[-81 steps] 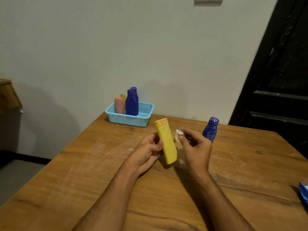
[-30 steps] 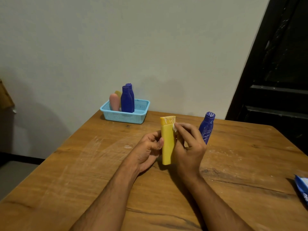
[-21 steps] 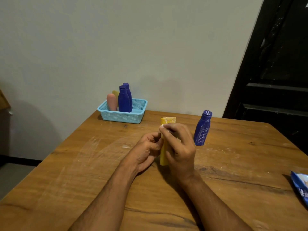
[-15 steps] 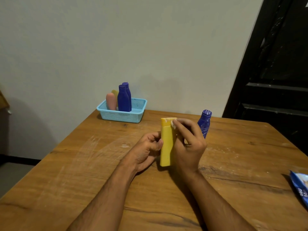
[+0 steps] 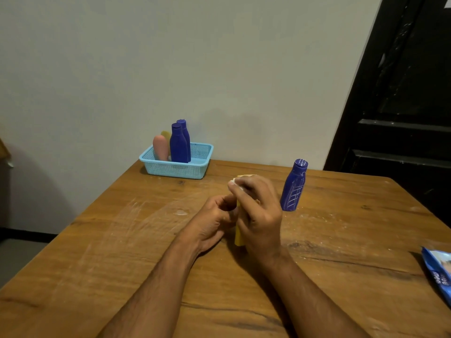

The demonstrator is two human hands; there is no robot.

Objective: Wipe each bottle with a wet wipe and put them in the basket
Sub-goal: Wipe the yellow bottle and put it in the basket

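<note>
Currently wiping yellow bottle (image 5: 239, 236) at mid tabletop (image 5: 122, 252), just in front of body. Left hand (image 5: 211, 222) curling round bottle from left, grip holding it upright w/ base on or just above wood; can't tell which. Right hand (image 5: 258, 215) draped over top & front, hiding most of bottle, fingertips pinching small white wet wipe (image 5: 233, 182) against cap end. So both grips occupied: left on bottle, right on wipe.

Doing it well, by judgement: keeping left grip low & firm so bottle not twisting, dragging wipe top to bottom w/ steady pressure, turning bottle bit by bit to cover all faces incl. cap & base. Re-folding wipe if bunching up, since so little showing. Avoiding elbow swing toward neighbour bottle.

Off to right edge, blue wipes pack (image 5: 439, 274) lying flat, partly cut off.

Just beyond right hand, blue bottle (image 5: 294, 186) standing alone, apparently awaiting its turn.

Far back by wall, light blue basket (image 5: 202, 164) already holding two blue bottles (image 5: 180, 145), pink bottle (image 5: 160, 147) & a yellowish one behind; room left on its right side for yellow bottle next.
</note>
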